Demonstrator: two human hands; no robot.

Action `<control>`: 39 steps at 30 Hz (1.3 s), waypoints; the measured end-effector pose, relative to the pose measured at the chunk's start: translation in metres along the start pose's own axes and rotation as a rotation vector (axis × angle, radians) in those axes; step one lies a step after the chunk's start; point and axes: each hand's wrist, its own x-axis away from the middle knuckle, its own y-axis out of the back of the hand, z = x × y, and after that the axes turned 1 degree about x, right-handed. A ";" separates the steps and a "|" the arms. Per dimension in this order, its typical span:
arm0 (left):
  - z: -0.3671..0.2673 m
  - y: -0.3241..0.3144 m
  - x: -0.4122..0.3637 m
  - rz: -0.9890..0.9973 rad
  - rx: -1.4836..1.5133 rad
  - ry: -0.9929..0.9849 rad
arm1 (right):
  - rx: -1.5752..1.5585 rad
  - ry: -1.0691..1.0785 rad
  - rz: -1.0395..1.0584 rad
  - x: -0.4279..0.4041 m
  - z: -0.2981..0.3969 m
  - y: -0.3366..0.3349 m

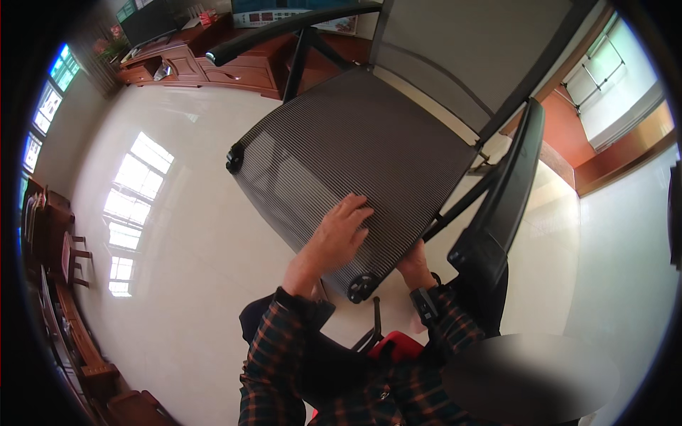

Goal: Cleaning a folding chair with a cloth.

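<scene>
A black-framed chair with a striped mesh seat [367,144] fills the middle of the view, turned at an angle before me. On the near part of the seat rests or hovers my left hand [341,229], fingers slightly spread; whether it touches the mesh is unclear. My right hand [416,262] is at the seat's right side edge, its fingers hidden beneath, so its hold cannot be told. A round black plastic fitting [363,288] sits at the near seat corner, another [234,158] at the left corner. The chair's mesh backrest [463,48] rises at the top.
Black armrests [293,26] [503,186] flank the seat. Wooden cabinets [234,72] with a monitor [147,24] stand at the back left. A small stool [69,257] is far left. Glossy tiles [176,213] cover the floor; a doorway opens at the upper right.
</scene>
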 end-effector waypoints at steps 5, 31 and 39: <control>0.008 0.011 0.009 -0.011 0.040 0.020 | 0.128 0.069 -0.327 -0.014 -0.002 -0.030; 0.009 0.014 -0.006 -0.010 0.162 0.049 | 0.566 -0.087 0.108 0.001 0.014 -0.024; 0.013 0.015 -0.003 0.006 0.208 0.053 | 0.588 -0.274 -0.077 0.010 0.008 -0.047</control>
